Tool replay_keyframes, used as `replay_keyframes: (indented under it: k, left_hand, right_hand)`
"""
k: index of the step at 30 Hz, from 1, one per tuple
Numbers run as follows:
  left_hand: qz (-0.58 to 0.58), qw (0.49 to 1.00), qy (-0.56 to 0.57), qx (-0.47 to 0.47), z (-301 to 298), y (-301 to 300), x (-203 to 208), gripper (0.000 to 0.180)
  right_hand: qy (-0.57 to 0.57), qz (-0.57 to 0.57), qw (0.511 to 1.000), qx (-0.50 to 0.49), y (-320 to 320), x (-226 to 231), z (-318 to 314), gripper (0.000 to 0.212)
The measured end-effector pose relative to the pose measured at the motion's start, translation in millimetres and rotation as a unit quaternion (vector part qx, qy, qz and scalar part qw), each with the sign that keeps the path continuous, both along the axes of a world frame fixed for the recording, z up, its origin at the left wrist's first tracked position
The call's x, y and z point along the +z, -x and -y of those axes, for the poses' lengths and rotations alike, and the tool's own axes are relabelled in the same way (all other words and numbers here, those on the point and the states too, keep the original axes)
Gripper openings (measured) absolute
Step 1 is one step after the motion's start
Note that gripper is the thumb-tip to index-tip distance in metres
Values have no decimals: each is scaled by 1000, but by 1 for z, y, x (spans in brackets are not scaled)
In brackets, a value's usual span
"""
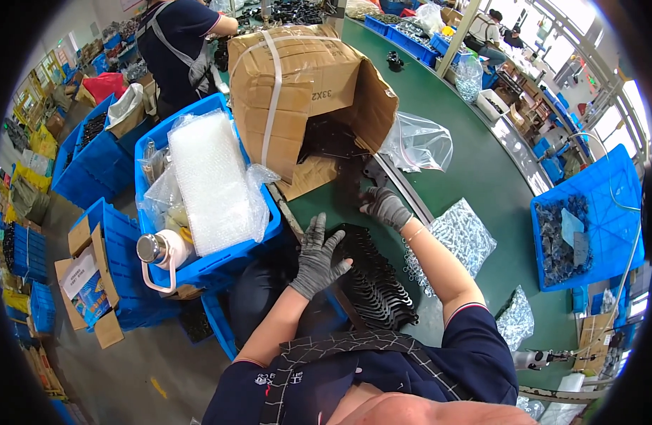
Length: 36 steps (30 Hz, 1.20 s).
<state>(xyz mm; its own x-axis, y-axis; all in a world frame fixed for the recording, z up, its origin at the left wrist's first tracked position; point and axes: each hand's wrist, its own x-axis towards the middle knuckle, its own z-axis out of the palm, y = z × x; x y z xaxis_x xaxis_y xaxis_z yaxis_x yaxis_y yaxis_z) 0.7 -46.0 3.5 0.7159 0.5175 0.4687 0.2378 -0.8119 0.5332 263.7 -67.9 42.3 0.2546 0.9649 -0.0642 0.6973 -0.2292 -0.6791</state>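
My left hand (317,258), in a grey glove with a bare thumb tip, is open with its fingers spread. It is beside a long row of nested black brackets (375,276) at the table's near edge. My right hand (385,207), gloved too, has its fingers curled at the edge of a dark, motion-smeared part (351,190); its exact shape cannot be made out. Just beyond stands a cardboard box (287,85) on its side, its mouth facing right, with black flat pieces (329,138) inside. Beside my right forearm lies a clear bag of small silvery hardware (459,237).
To the left, a blue crate (273,219) holds bubble wrap (216,180) and a white flask (172,255). An empty-looking plastic bag (419,142) lies on the green tabletop (475,152). A blue bin (602,227) stands right. A co-worker (177,53) is at far left.
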Motion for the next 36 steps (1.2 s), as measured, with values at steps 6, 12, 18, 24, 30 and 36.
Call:
replay_keyframes:
  k: [6,12,18,24,30,36]
  left_hand:
    - [10,999,-25,18,5,1,4,63]
    - [9,1000,-5,-13,-1,1,-10,60]
    - [4,995,-34,89,-1,-4,-15,63]
    - [31,996,-47,64,9,-8,-27,66]
    - [26,998,-44,31,30,-5,-25,68]
    - [4,999,-40,-20,50,8,-11,69]
  right_hand:
    - [-111,215,913,328,11,35,13,22]
    - [11,-248,951,186,12,18,18,19]
    - [-32,-210,968,131,35,4,26,20]
    - [-147,-171,948,224,54,2,38,21]
    - [-134,-182,947,227,49,-10,66,24]
    - [-41,-150,965,213,38,22,81,27]
